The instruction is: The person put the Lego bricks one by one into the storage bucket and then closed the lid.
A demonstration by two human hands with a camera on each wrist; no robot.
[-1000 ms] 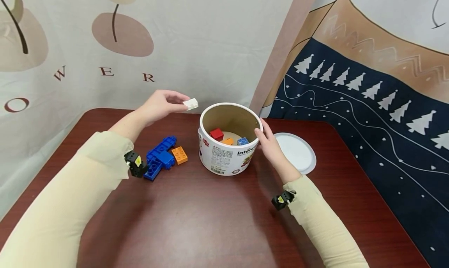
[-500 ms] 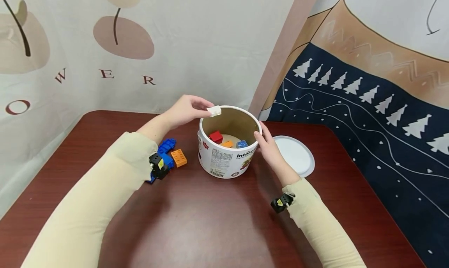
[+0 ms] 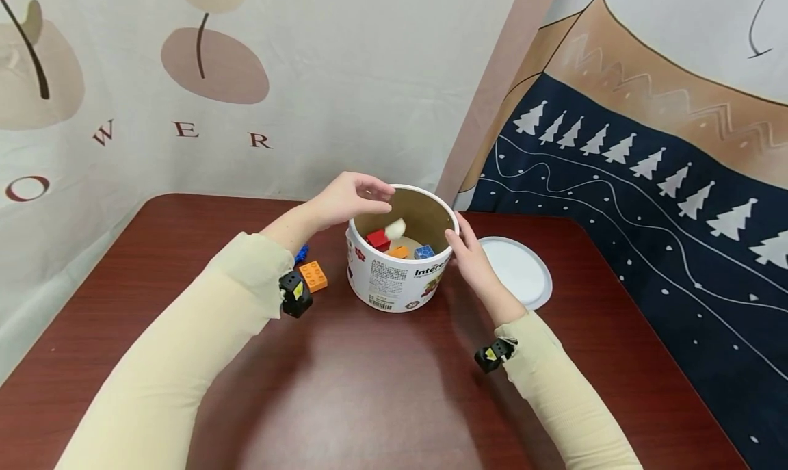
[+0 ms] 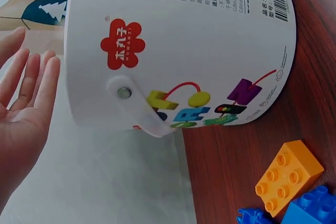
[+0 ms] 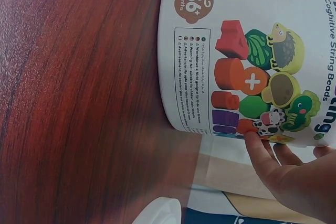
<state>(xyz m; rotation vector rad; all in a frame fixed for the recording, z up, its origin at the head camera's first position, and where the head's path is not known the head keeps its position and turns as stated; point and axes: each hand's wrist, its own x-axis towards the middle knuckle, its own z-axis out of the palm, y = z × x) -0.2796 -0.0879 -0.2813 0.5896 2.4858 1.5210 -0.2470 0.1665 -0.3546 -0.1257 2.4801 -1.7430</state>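
Note:
A white round bucket (image 3: 369, 289) with printed sides stands upright on the table, its top uncovered. Over the bucket's left rim is my left hand (image 3: 349, 199), fingers loosely extended and apart, holding nothing. Just below it, inside the bucket, a slightly blurred white block (image 3: 395, 228) appears in mid-fall. Also inside are a red block (image 3: 378, 240), an orange block (image 3: 399, 252) and a blue patterned block (image 3: 425, 252). My right hand (image 3: 473, 258) grips the bucket's right side at the rim; the right wrist view shows fingers (image 5: 256, 150) against the outer wall.
An orange studded brick (image 3: 314, 276) lies left of the bucket. Beside it are blue bricks (image 4: 314, 208), mostly hidden behind my left wrist in the head view. A white lid (image 3: 517, 271) lies flat to the right. Cloth hangings (image 3: 369, 80) stand behind the table (image 3: 382, 381).
My left hand has moved right from beside the bucket to over its rim and let go of the white block, now inside the bucket. The right hand keeps its hold.

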